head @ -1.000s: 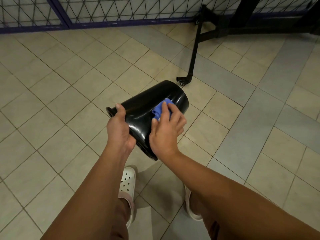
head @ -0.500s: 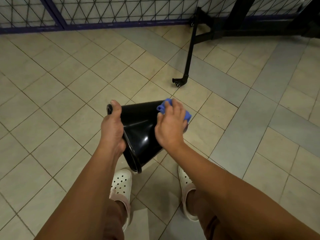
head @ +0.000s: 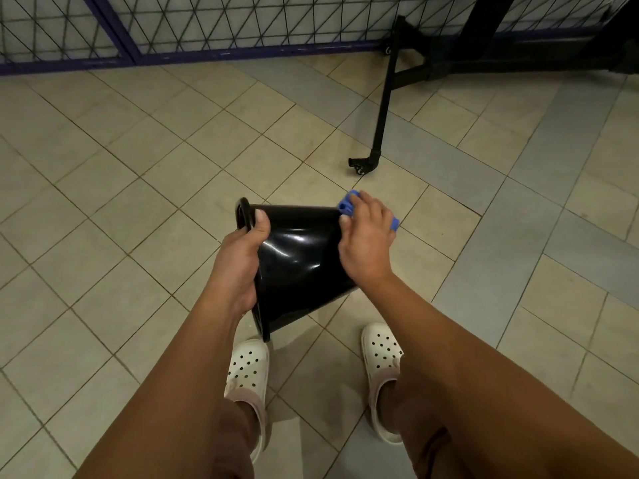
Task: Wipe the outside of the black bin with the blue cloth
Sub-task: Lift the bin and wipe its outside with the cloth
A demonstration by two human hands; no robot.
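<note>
1. Fingers (head: 375, 210) of the right hand (head: 366, 243) were curled over the blue cloth (head: 346, 206), pressing it vs. the bin's closed end. Only bits of cloth showed either side of the knuckles.
2. Left hand (head: 242, 261) gripped the black bin (head: 301, 267) at its rim, thumb on the outer wall; other fingers were hidden.
3. Bin was held in the air on its side, mouth left & base right, above the tiled floor (head: 138, 202) & white clogs (head: 247, 368).
4. Step, as I judged it: mid-wipe, cloth at the base end. How much was done, couldn't tell.
5. Next move prob. called for the left hand to turn the bin to a fresh side w/ a firm rim grip, & the right to drag the cloth along the wall.
6. Pose: both forearms reached fwd & down, right wrist bent in toward the bin.
</note>
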